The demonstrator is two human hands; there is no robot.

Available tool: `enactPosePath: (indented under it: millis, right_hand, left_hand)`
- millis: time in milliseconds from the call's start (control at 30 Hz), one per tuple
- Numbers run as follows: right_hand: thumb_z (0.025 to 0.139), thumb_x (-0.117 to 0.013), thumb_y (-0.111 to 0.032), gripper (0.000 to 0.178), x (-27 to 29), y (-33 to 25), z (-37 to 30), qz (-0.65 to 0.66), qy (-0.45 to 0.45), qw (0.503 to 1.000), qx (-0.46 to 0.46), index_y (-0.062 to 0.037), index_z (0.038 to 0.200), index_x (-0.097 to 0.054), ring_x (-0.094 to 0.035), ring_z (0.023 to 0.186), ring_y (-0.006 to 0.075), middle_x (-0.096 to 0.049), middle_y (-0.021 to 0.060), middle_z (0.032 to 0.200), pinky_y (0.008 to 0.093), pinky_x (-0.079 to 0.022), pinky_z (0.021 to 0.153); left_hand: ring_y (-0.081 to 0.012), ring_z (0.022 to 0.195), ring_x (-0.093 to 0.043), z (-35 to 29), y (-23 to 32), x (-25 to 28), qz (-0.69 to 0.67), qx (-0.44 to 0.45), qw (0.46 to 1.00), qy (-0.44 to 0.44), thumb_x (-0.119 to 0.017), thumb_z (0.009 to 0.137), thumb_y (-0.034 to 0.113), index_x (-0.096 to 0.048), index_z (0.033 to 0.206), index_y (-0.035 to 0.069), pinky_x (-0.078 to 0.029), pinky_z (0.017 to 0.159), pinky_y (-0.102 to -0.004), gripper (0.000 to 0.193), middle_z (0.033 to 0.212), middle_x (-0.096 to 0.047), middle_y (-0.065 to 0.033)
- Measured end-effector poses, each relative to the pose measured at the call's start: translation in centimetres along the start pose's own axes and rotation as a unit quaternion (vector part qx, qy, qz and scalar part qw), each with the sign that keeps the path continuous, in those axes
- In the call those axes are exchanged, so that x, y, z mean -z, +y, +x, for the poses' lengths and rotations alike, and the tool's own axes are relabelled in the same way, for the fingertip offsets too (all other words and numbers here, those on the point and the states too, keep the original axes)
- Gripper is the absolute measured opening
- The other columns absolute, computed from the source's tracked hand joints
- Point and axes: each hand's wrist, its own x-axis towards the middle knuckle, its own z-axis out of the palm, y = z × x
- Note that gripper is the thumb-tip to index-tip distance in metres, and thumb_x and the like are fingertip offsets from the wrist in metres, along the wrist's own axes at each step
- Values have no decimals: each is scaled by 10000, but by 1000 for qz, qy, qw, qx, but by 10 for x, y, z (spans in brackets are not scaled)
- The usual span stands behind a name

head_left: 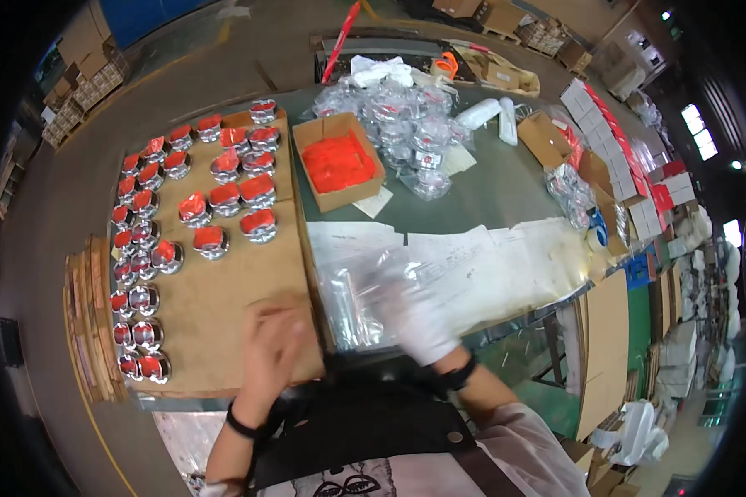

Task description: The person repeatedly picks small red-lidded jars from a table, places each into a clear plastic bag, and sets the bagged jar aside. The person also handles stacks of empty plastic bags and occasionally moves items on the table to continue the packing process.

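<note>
My left hand is bare and hovers over the front right part of a brown cardboard sheet; motion smears its fingers. My right hand, in a white glove, is at the right side of some clear plastic bags. Its fingers are blurred too, so I cannot tell whether it grips a bag. Several shiny round metal parts with red tops stand in rows on the cardboard, mostly along its left and far sides. Beyond the bags, an open carton holds bright red pieces.
Bagged metal parts are heaped at the back of the table. White paper sheets cover its front right. Red and white boxes line the right edge, beside blue tape. Orange tape lies at the back.
</note>
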Motion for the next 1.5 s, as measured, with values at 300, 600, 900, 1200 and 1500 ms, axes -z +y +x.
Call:
enactPosePath:
  millis: [300, 600, 900, 1200, 1500]
  right_hand:
    - [888, -574, -150, 139, 107, 234, -121, -293, 95, 862, -403, -55, 952, -653, -655, 799, 332, -651, 181, 805, 409, -530, 711]
    - [898, -621, -281, 287, 14, 77, -23, 351, -130, 888, -267, -32, 1026, -683, -635, 717, 260, -684, 112, 868, 372, -517, 690]
    - [906, -571, -190, 254, -38, -123, 56, 236, -97, 967, -26, 9, 1058, -615, -656, 818, 375, -651, 226, 896, 452, -516, 724]
    - [924, -481, 18, 67, -112, -191, 61, 609, -64, 783, -109, -42, 953, -475, -539, 713, 71, -531, 18, 808, 233, -469, 633]
    - [912, -590, -86, 82, -172, -185, 72, 536, -10, 790, -297, -48, 918, -518, -525, 583, 70, -557, 10, 678, 244, -442, 518]
  left_hand:
    - [-316, 842, -641, 29, -6, -248, 170, 147, 947, -230, -678, 825, 320, -672, 845, 54, -530, 724, -410, 267, 896, -648, -137]
    - [-160, 640, -575, 14, 22, -158, -129, 73, 980, -135, -650, 864, 38, -686, 936, 19, -466, 586, -285, 83, 785, -612, -80]
    - [-129, 830, -613, -17, -21, -19, -613, 393, 685, 21, -508, 1007, 320, -582, 1180, 38, -543, 763, -296, 339, 974, -636, -40]
    - [-111, 730, -555, -61, -104, 55, -613, 398, 683, 6, -480, 1014, 219, -617, 1056, 46, -467, 643, -266, 224, 792, -557, 20]
    - [-86, 807, -597, -50, -111, 76, -562, 421, 712, -30, -595, 969, 192, -645, 1006, 44, -512, 731, -270, 160, 886, -641, -7]
